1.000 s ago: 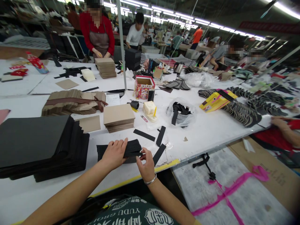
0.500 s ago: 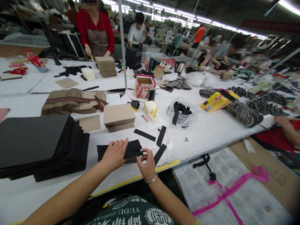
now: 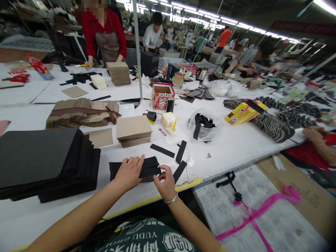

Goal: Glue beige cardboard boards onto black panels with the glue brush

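Head view showed both bare hands on a stack of black strips (image 3: 150, 166), which lay at the bench's (image 3: 231, 140) near edge. The left hand (image 3: 129, 170) lay across the middle of the stack, its fingers side by side and gently bent over the top, the thumb down along the near side; whether they squeezed or only pressed could not be made out. The right hand (image 3: 166, 182) was at the stack's right end, index finger and thumb curled toward each other with a small gap between them, next to the strip ends. Whether they pinched a strip was too small to tell. A silvery bracelet (image 3: 172, 199) ringed that wrist.

The stacked strips were thin and matt, their edges making fine parallel ridges, the layers slightly fanned toward the right. Three loose black strips (image 3: 181, 152), flat and straight-edged, lay beyond and beside the right hand. To the left rose a tall pile of large black sheets (image 3: 39, 154), smooth on top and uneven along the side. Behind the hands stood a squared stack of tan boards (image 3: 133, 127), and farther right a crumpled clear plastic bag (image 3: 216, 128) held more black pieces.
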The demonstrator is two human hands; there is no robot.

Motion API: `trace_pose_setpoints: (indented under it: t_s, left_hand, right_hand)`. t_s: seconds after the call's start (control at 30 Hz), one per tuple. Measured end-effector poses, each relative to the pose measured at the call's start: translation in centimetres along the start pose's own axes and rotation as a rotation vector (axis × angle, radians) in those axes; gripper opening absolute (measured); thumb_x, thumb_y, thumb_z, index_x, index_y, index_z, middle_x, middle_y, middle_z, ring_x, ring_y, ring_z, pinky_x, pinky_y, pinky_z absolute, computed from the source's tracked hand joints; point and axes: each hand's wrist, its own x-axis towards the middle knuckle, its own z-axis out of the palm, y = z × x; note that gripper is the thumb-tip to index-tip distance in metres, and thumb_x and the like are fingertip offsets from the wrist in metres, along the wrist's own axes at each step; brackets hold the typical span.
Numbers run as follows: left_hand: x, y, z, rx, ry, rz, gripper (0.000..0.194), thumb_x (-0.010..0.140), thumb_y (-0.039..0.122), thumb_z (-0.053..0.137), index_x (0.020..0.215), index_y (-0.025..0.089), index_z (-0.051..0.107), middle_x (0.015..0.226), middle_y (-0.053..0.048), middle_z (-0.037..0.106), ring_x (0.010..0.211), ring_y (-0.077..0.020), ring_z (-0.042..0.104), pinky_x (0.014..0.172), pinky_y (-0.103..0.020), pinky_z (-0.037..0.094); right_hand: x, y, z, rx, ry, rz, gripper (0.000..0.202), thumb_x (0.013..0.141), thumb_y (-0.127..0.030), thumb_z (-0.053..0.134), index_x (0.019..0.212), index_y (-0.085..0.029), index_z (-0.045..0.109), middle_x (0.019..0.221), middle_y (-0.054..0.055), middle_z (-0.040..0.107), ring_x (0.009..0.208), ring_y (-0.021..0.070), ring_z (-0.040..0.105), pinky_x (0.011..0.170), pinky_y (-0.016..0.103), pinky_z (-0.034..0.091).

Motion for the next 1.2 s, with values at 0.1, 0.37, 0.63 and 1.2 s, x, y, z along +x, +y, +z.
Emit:
trace_pose_setpoints:
  t_s: [0.1, 0.37, 0.63, 1.2]
  left_hand:
    - [0.0, 0.0, 0.1, 0.003, 0.004, -0.002, 0.075, 0.072, 0.042, 0.058, 0.135, 0.012, 0.029, 0.113, -0.015, 0.052, 0.101, -0.0285, 0.044, 0.088, -0.039, 0.026]
    - [-0.2, 0.0, 0.0, 0.028, 0.016, 0.008, 0.076, 0.071, 0.044, 0.059, 0.133, 0.010, 0.031, 0.111, -0.015, 0.053, 0.098, -0.0274, 0.045, 0.085, -0.038, 0.027]
    - [-0.5, 0.2, -0.1, 0.027, 0.010, 0.015, 0.076, 0.071, 0.044, 0.060, 0.133, 0.010, 0.032, 0.110, -0.014, 0.053, 0.098, -0.0274, 0.045, 0.085, -0.038, 0.027]
    - [-0.7, 0.0, 0.0, 0.021, 0.042, 0.028, 0.074, 0.072, 0.044, 0.060, 0.132, 0.010, 0.034, 0.108, -0.014, 0.054, 0.096, -0.0275, 0.045, 0.083, -0.038, 0.028]
  right_hand:
    - [0.1, -0.2, -0.1, -0.004, -0.018, -0.005, 0.044, 0.072, -0.016, 0.055, 0.114, -0.020, 0.042, 0.100, 0.005, 0.050, 0.058, 0.0073, 0.050, 0.060, 0.027, 0.051]
    - [0.3, -0.3, -0.2, 0.010, -0.031, -0.022, 0.038, 0.070, -0.014, 0.054, 0.106, -0.021, 0.045, 0.099, 0.004, 0.046, 0.056, 0.0061, 0.049, 0.059, 0.026, 0.050]
    - [0.4, -0.1, -0.9, 0.028, -0.125, 0.023, 0.045, 0.073, -0.022, 0.058, 0.114, -0.022, 0.039, 0.095, 0.002, 0.050, 0.057, 0.0074, 0.048, 0.058, 0.026, 0.047]
    - [1.0, -0.4, -0.8, -0.024, -0.107, -0.015, 0.025, 0.080, -0.031, 0.052, 0.103, -0.021, 0.048, 0.096, 0.004, 0.049, 0.054, 0.0070, 0.044, 0.056, 0.026, 0.044]
